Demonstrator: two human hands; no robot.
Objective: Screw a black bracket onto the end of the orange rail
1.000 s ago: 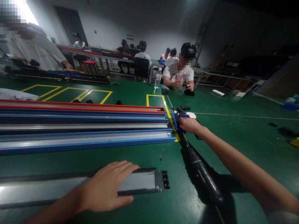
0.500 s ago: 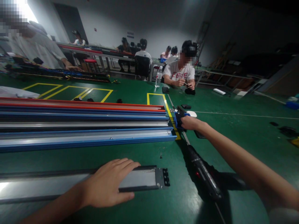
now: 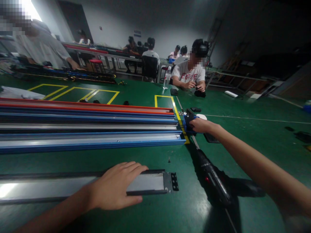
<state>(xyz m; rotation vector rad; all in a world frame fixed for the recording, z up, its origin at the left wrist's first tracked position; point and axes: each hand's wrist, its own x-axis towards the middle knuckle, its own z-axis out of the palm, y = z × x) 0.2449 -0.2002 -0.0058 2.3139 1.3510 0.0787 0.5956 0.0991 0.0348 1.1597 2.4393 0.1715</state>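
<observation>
My left hand [image 3: 119, 186] lies across a grey metal channel rail [image 3: 153, 182], thumb on the near side and fingers over the far edge, spread apart. A black end piece with holes [image 3: 174, 182] sits at the rail's right end. My right hand [image 3: 201, 125] reaches to a small blue container [image 3: 186, 124], its fingers hidden among dark contents that I cannot make out. Nearer to me, below the right forearm, a black electric screwdriver [image 3: 215, 178] lies on the green table with its bit pointing away.
Blue, black and red long rails [image 3: 145, 137] lie side by side beyond the left hand. A tiny dark screw-like piece [image 3: 169, 160] stands between rails. Across the table, a person [image 3: 188, 72] handles a small item near a water bottle [image 3: 167, 79].
The camera view has shifted slightly. My left hand stays on the grey rail and my right hand stays at the blue container.
</observation>
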